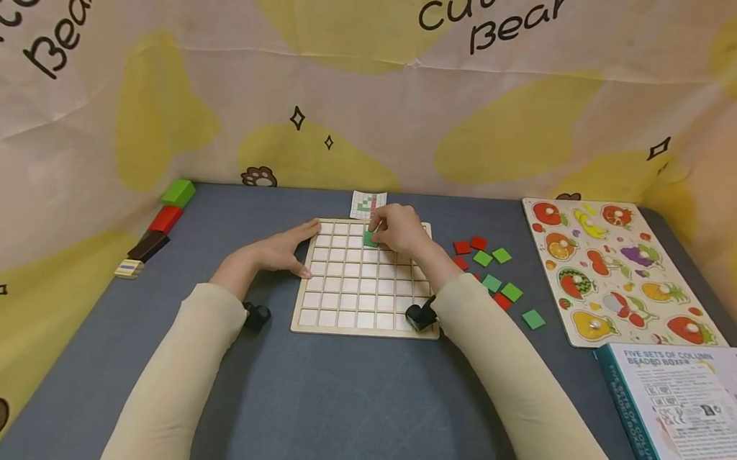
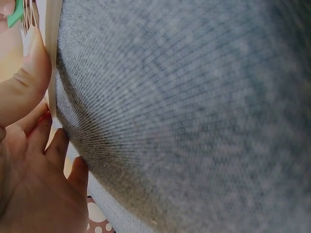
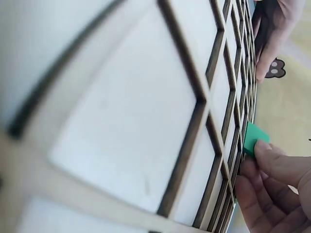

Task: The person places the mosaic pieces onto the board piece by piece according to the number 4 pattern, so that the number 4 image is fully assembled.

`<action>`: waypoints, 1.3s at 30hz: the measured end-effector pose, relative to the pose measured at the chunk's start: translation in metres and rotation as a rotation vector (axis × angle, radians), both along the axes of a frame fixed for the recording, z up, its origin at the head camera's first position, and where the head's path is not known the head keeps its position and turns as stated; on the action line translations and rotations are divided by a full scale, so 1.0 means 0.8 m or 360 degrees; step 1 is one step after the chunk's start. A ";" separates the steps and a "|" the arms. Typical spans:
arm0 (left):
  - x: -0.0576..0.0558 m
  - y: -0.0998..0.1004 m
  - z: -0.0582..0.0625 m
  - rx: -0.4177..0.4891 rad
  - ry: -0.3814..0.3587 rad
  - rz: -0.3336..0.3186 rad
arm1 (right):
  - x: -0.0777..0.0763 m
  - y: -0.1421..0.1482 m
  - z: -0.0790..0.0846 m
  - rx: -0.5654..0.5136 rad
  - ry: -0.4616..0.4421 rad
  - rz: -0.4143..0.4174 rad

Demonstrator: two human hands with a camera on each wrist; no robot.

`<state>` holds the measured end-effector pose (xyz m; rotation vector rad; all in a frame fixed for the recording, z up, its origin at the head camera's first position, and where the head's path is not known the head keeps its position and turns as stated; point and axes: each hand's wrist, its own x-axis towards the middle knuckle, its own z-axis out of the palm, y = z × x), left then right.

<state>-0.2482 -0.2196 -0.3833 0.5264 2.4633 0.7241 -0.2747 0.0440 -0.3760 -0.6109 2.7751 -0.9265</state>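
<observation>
A square wooden grid board (image 1: 364, 323) with white cells lies flat on the table. Between the thumb and fingers of my right hand (image 1: 399, 229) is a green square tile (image 3: 253, 137), pinched and tilted over the grid near the board's far edge. My left hand (image 1: 274, 251) rests along the board's left edge, its thumb and fingers spread apart and touching the rim. In the left wrist view, the left thumb (image 2: 35, 73) lies against the board's side. Just behind the board is a small pattern card (image 1: 360, 205) with green and red squares, partly covered by the right hand.
Loose red and green tiles (image 1: 511, 292) lie right of the board. Farther right are a fruit puzzle board (image 1: 619, 268) and a boxed set (image 1: 704, 422). Green, red, black and pale stacks (image 1: 166, 219) line the left edge. A patterned cloth (image 1: 353, 99) hangs behind.
</observation>
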 end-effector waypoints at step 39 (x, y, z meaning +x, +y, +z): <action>0.001 0.003 0.002 -0.0032 0.0023 -0.0006 | -0.027 0.250 0.047 0.0249 -0.0793 0.0174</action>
